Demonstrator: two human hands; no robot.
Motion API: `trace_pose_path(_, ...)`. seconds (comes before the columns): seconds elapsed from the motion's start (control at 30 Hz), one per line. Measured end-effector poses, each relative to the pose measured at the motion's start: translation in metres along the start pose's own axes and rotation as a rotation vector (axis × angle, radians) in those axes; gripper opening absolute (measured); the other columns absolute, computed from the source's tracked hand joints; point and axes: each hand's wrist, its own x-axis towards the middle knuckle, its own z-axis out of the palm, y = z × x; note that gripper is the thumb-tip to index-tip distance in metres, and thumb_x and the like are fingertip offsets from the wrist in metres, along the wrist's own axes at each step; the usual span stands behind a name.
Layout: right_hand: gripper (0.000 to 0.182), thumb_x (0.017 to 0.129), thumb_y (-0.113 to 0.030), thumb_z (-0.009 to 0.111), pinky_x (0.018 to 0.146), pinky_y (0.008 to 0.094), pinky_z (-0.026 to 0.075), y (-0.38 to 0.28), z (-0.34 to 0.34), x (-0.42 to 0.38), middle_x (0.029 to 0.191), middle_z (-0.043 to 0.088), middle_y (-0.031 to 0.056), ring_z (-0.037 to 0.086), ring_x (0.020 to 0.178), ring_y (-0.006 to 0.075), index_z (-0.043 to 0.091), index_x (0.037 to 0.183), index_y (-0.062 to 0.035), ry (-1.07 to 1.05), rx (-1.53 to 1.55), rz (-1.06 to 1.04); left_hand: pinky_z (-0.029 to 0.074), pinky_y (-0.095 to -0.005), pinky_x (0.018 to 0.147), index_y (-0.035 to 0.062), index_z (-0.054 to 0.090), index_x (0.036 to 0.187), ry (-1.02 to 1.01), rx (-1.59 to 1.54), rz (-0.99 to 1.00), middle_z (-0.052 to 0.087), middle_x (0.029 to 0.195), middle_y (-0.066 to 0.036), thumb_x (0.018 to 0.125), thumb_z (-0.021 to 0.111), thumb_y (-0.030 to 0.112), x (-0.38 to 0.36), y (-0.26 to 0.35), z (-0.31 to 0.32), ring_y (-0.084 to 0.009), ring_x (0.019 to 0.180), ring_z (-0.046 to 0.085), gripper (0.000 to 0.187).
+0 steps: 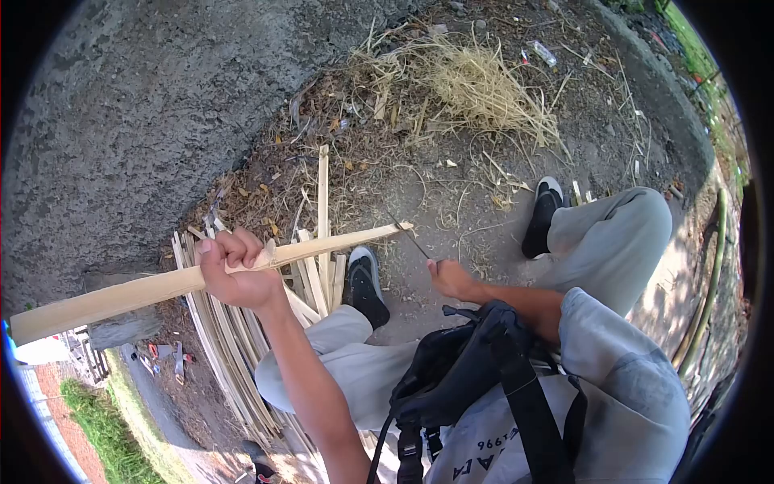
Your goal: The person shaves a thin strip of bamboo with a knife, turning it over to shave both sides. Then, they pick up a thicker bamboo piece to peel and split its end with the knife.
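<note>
In the head view, the strip lay in the left hand, its long axis running from the broad end at the far left edge, past the palm, to the narrow end between the shins; it sloped slightly, the narrow end higher in the picture; the left fingers were curled over it, gripping it at a point between the two ends, with a raised flake or joint just beside the fingertips.

The right hand was the nearer to the narrow end; its fingers were clenched round the handle of the knife, most of the handle hidden in the fist; the blade pointed up and leftward, crossing the strip close to its narrow tip, at a steep angle to the long axis; from the right knuckles the tip lay up and to the left, a little apart, with only the blade reaching it; whether the edge bit into the wood or merely rested against it, I could not tell.

Below the left hand stood a bundle of slats; the left shoe was beneath the narrow half; a heap of straw lay well beyond both hands.
</note>
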Motion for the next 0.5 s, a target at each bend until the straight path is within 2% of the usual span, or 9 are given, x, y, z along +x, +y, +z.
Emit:
trace_pose_path(0.07,0.053,0.099,-0.037,0.035,0.078,0.0552,0.049,-0.002,-0.021,0.001,0.077,0.062,0.0327,0.060,0.077,0.0523,0.065,0.086,0.0044,-0.167,0.028,0.237,0.017,-0.0268,0.041,0.0132,0.025,0.061,-0.014,-0.020,-0.002,0.021,0.051,0.000,0.090,0.046,0.022,0.001,0.000,0.000,-0.0107,0.042,0.022,0.037)
trace_pose_path(0.17,0.053,0.099,-0.037,0.035,0.076,0.0548,0.050,-0.006,-0.014,0.003,0.072,0.061,0.0317,0.060,0.075,0.0513,0.065,0.086,0.0045,-0.009,-0.098,-0.078,0.017,-0.0268,0.041,0.0129,0.025,0.062,-0.017,-0.030,-0.003,0.022,0.051,0.000,0.089,0.047,0.020,-0.004,-0.001,0.003,-0.0106,0.041,0.021,0.036)
trace_pose_path(0.27,0.051,0.099,-0.036,0.036,0.074,0.0546,0.050,-0.055,-0.024,-0.011,0.070,0.061,0.0311,0.061,0.073,0.0498,0.064,0.086,0.0044,0.063,-0.018,-0.177,0.017,-0.0266,0.040,0.0124,0.026,0.064,-0.024,-0.063,0.014,0.022,0.050,0.000,0.089,0.048,0.017,-0.002,-0.001,0.005,-0.0102,0.041,0.021,0.034)
trace_pose_path(0.37,0.049,0.099,-0.035,0.038,0.071,0.0547,0.049,-0.097,-0.044,-0.030,0.071,0.061,0.0306,0.060,0.071,0.0497,0.063,0.085,0.0038,0.046,0.021,-0.336,0.018,-0.0258,0.041,0.0122,0.026,0.065,-0.010,-0.043,0.008,0.022,0.050,0.000,0.090,0.047,0.017,0.000,-0.001,0.006,-0.0095,0.041,0.021,0.033)
trace_pose_path(0.47,0.048,0.099,-0.036,0.040,0.070,0.0545,0.049,-0.107,-0.053,-0.034,0.071,0.061,0.0302,0.060,0.069,0.0503,0.063,0.084,0.0031,0.052,0.044,-0.418,0.018,-0.0253,0.041,0.0119,0.025,0.065,-0.019,-0.045,0.020,0.022,0.050,0.000,0.090,0.045,0.014,0.002,-0.001,0.007,-0.0088,0.042,0.021,0.032)
trace_pose_path(0.5,0.048,0.099,-0.035,0.040,0.070,0.0538,0.050,-0.103,-0.050,-0.030,0.070,0.061,0.0295,0.060,0.068,0.0493,0.064,0.084,0.0032,0.056,0.009,-0.376,0.018,-0.0253,0.041,0.0118,0.025,0.065,-0.019,-0.029,0.026,0.022,0.050,0.000,0.090,0.045,0.014,0.002,0.000,0.008,-0.0087,0.042,0.021,0.032)
